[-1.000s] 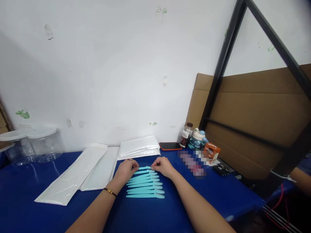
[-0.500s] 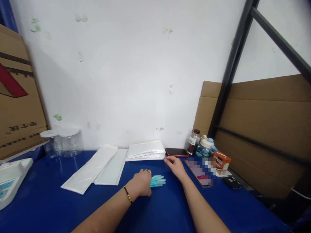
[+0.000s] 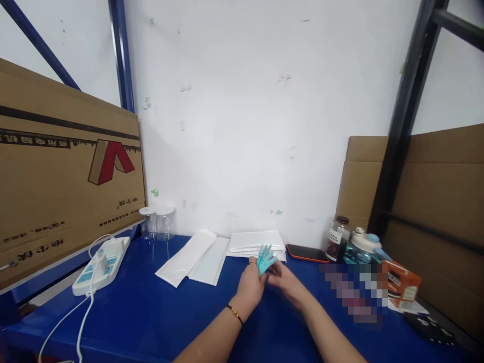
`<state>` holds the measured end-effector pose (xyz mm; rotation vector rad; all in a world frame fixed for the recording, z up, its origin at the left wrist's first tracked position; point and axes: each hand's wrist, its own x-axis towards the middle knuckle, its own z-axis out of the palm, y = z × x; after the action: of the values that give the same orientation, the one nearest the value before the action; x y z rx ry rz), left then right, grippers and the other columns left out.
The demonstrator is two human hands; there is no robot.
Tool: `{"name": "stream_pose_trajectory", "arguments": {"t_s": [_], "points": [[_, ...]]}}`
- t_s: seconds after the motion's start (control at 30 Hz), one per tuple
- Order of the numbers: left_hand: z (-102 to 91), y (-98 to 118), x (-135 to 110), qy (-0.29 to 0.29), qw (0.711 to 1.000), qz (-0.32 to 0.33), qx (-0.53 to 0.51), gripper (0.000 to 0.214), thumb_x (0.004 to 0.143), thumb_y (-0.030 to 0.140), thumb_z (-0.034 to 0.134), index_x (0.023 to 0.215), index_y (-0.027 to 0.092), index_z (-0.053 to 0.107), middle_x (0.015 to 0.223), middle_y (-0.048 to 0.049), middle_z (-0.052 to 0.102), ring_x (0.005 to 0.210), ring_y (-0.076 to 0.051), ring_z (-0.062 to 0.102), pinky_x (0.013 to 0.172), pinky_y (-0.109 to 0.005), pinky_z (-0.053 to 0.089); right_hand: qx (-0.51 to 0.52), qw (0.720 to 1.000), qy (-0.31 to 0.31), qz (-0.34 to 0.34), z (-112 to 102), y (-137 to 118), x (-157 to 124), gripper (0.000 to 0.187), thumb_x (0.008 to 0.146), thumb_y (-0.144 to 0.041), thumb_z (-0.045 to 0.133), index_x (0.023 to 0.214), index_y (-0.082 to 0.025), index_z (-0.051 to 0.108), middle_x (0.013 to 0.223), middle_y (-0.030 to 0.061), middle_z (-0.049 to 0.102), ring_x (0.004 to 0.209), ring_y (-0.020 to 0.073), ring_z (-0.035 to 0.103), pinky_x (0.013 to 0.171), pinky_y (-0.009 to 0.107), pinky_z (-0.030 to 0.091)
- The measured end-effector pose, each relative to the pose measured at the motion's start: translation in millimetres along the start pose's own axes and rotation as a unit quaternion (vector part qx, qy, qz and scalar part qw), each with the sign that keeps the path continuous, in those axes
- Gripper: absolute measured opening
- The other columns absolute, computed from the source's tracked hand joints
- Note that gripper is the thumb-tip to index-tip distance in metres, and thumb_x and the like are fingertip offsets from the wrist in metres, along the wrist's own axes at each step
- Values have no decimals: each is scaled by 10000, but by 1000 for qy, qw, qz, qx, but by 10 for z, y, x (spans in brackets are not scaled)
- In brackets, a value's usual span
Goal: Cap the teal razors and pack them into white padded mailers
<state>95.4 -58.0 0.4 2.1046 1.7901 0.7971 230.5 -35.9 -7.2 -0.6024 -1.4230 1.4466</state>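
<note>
My left hand [image 3: 251, 285] is closed around the lower end of a bundle of slim teal plastic sticks [image 3: 266, 259]. Their upper ends fan out above my fist, lifted off the table. What kind of sticks they are is too small to tell. Close on the right is my right hand [image 3: 286, 283], its bent fingers apart beside the bundle. Some of its fingertips are hidden behind the sticks, so contact is unclear. Behind both hands lies a stack of white padded envelopes [image 3: 255, 241]. Two more white envelopes [image 3: 189, 258] overlap to the left.
The blue table [image 3: 139, 312] bears a power strip [image 3: 102, 267] with white cables and clear lidded jars [image 3: 165, 224] at left. Rightward are a phone [image 3: 308, 253], a brown-capped bottle [image 3: 338, 239], a water bottle [image 3: 361, 247] and an orange box [image 3: 401, 282]. Cardboard [image 3: 68, 181] stands at left.
The teal sticks have risen off the table in my left hand and now point upward. My right hand has moved in beside them. The view has swung left.
</note>
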Motion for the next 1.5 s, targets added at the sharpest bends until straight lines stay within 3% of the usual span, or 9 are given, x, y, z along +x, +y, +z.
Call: {"name": "stream_pose_trajectory", "arguments": {"t_s": [0.13,0.23,0.5,0.7,0.9,1.0,1.13,1.33,1.5], "points": [[192,146,6,29,994,69,-82,416,813,231,355,1093,83,625,986,-99,692,942,-165,625,757,-207,510,-34,990,137,-5,314,-20,3,458,669,-484,702,1006,-180,644,1042,105,671,1034,261,590,900,372,442],[160,49,-23,19,988,98,-114,621,735,261,535,1315,67,426,1231,-160,565,1117,-185,541,906,-238,462,-79,978,191,-33,208,-28,30,376,747,-528,607,840,-168,663,916,91,689,927,244,621,813,323,476],[-951,-1320,44,132,957,-220,135,1094,538,591,656,1398,106,184,1476,-234,171,1362,-414,53,1037,-563,198,-129,980,149,-15,-91,83,74,370,653,-511,697,819,-190,617,501,-43,495,444,118,449,436,231,355],[-1296,-1989,-102,92,941,-300,130,929,617,531,600,1379,136,244,1338,-231,425,1259,-416,327,962,-627,215,-23,988,151,10,-24,40,23,406,653,-490,717,878,-177,589,450,-90,345,349,61,263,353,196,166],[-1331,-1639,-82,177,967,-123,134,769,635,342,611,1332,194,322,1252,-131,513,1175,-300,450,1012,-461,272,24,979,197,-40,-42,-261,116,347,731,-515,636,686,-178,570,492,-30,492,398,113,447,401,241,353],[-1227,-1312,19,168,982,13,81,731,615,296,631,1289,200,367,1267,-97,509,1170,-256,460,1027,-367,295,52,973,206,-93,-4,-541,275,387,754,-554,573,614,-194,556,592,31,599,719,228,632,659,335,502],[-1026,-1039,113,170,980,92,45,685,600,227,607,1253,214,398,1231,-74,536,1151,-259,471,1076,-396,238,-31,974,191,-118,26,-690,416,403,764,-537,557,559,-189,567,955,96,669,1057,277,563,802,337,488],[-865,-954,116,104,988,74,91,936,525,291,681,1370,250,279,1322,-82,463,1255,-284,366,1123,-458,25,-63,975,215,-4,101,-325,381,394,690,-531,652,677,-137,646,740,75,663,521,160,574,507,283,498],[-690,-583,183,83,989,79,96,1244,447,474,730,1447,224,34,1414,-125,340,1308,-334,254,1097,-508,-56,-110,968,223,-27,255,-267,337,401,679,-539,663,712,-139,662,739,74,676,500,151,568,479,274,497]]}}
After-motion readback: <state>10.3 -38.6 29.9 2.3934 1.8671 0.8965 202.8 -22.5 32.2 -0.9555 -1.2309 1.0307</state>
